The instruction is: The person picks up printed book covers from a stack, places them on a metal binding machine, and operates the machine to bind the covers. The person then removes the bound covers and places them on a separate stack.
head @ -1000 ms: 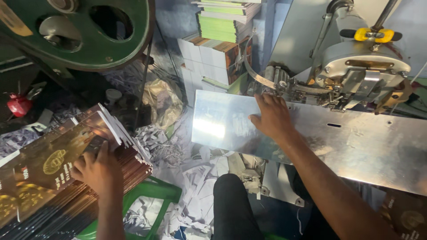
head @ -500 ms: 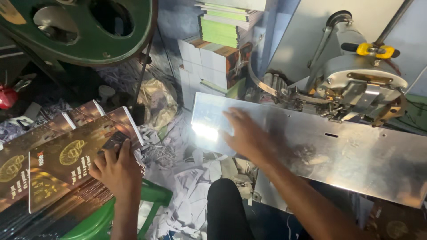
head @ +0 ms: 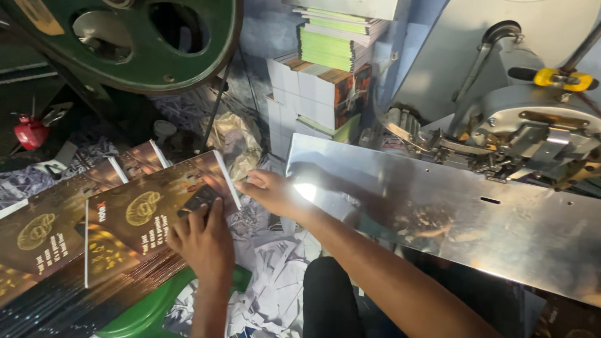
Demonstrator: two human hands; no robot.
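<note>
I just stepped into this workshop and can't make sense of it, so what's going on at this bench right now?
A person is handling a pile of dark brown printed booklets beside a machine. The left hand presses flat on the top booklet, and the right hand reaches across to its upper right edge, fingertips at the white spine. To the right lies a shiny metal table of the machine, bare where the hand was. Paper trimmings litter the floor below, and stacked booklets stand behind.

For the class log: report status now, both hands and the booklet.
Left hand flat on top brown booklet. Right hand at that booklet's right edge, grip unclear. Paper scraps below; steel machine table beside.
</note>
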